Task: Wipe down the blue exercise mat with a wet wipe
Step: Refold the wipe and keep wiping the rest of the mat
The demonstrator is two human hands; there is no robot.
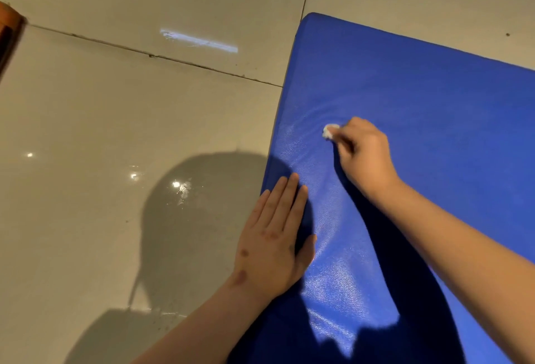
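Flat on the blue mat [434,97] near its left edge, the left hand [275,236] presses with straight fingers; further in, the right hand [362,155] pinches a small white wet wipe [330,130] against the mat, which lies on a glossy tiled floor [115,103]

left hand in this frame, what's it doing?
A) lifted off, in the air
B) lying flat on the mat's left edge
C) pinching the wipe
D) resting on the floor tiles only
B: the left hand lies flat with straight fingers on the left edge of the blue mat, while the right hand pinches the balled white wipe against the mat further up.
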